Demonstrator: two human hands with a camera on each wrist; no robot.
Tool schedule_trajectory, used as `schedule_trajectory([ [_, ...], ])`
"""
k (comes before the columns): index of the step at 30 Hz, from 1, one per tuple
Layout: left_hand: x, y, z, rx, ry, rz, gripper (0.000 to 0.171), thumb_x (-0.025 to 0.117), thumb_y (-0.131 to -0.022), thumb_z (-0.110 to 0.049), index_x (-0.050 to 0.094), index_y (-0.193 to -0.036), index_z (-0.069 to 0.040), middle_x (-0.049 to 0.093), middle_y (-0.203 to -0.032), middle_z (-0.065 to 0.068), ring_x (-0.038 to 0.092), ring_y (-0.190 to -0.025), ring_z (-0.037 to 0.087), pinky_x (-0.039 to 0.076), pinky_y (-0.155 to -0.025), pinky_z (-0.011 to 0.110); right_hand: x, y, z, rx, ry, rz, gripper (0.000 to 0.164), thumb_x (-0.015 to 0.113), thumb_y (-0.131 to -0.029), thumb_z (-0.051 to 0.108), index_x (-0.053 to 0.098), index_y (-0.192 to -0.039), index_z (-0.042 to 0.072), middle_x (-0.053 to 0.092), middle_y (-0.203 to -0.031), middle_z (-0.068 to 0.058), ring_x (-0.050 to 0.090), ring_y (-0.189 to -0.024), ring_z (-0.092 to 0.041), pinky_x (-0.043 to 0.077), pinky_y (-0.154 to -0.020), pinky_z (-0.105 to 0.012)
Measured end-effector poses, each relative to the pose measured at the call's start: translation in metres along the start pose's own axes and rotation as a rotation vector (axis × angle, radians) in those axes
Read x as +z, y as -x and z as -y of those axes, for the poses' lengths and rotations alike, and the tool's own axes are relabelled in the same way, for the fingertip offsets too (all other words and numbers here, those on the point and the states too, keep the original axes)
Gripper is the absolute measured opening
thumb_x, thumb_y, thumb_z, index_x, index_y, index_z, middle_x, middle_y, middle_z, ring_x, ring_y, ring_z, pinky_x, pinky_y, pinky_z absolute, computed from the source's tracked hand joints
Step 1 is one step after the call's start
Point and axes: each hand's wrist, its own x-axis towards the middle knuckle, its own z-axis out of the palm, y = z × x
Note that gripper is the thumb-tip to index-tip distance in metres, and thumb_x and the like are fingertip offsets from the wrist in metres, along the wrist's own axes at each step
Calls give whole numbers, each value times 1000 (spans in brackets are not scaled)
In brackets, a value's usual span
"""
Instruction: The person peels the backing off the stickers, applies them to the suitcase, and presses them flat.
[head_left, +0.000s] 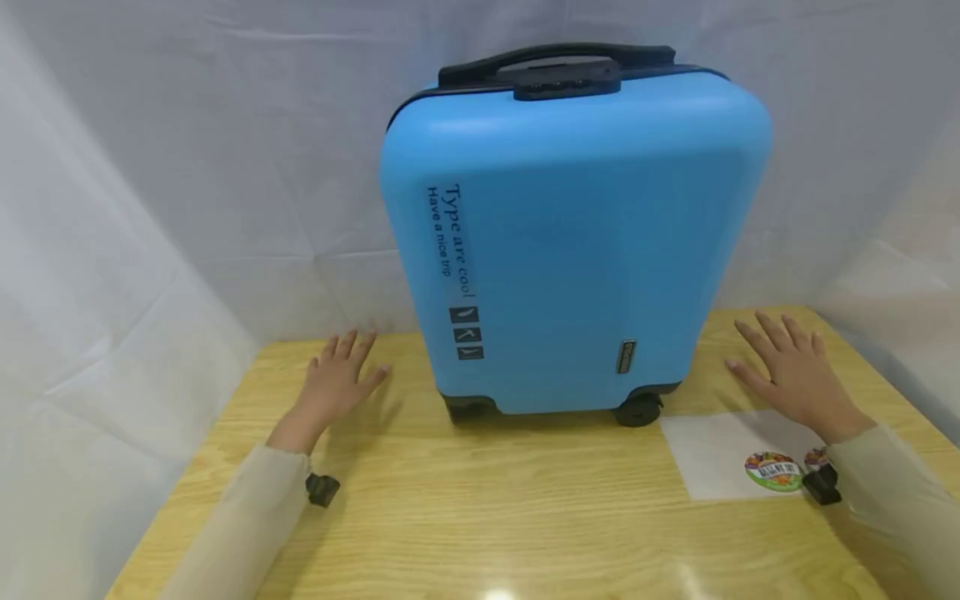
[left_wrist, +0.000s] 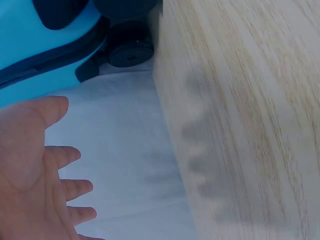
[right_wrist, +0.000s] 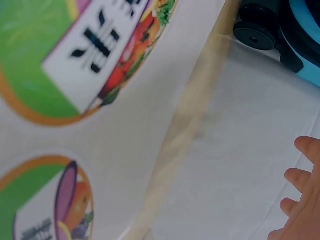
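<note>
A blue hard-shell suitcase (head_left: 570, 250) stands upright on its wheels at the back of the wooden table, its black carry handle (head_left: 555, 60) and combination lock on top. To its left, my left hand (head_left: 330, 383) is held over the table with fingers spread, holding nothing. On the other side my right hand (head_left: 798, 379) is likewise spread and apart from the suitcase. A white sheet with round colourful stickers (head_left: 774, 472) lies partly beneath the right wrist. Suitcase wheels show in the left wrist view (left_wrist: 131, 52) and the right wrist view (right_wrist: 255, 27).
The wood-grain table (head_left: 480, 508) has its back edge just behind the suitcase. White cloth (head_left: 225, 167) hangs behind and along both sides. Each wrist carries a small black device, one of them on the left cuff (head_left: 322, 490).
</note>
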Motion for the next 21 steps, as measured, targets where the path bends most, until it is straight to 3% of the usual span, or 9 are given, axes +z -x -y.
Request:
schedule_trajectory([
  [5, 0, 4, -4, 19, 8, -14, 71, 43, -98, -46, 20, -150, -4, 14, -152, 29, 7, -136, 53, 14, -100, 74, 0, 2, -2, -12, 15, -5, 66, 49, -96, 38, 26, -148, 6, 21, -148, -31, 9, -135, -55, 6, -99, -75],
  [10, -2, 10, -8, 43, 7, -20, 71, 42, -97, -49, 22, -149, -4, 14, -152, 29, 9, -136, 53, 13, -100, 74, -3, 4, 0, -21, 4, -3, 65, 49, -97, 37, 25, -149, 6, 20, -149, -31, 8, -135, -54, 2, -100, -75],
  [21, -6, 39, -21, 134, -22, -19, 63, 49, -97, -39, 32, -146, -4, 24, -149, 29, 19, -133, 54, 23, -97, 73, -7, 16, -3, -32, 7, 14, 66, 53, -95, 34, 26, -149, 8, 19, -151, -28, 8, -137, -52, 3, -101, -74],
])
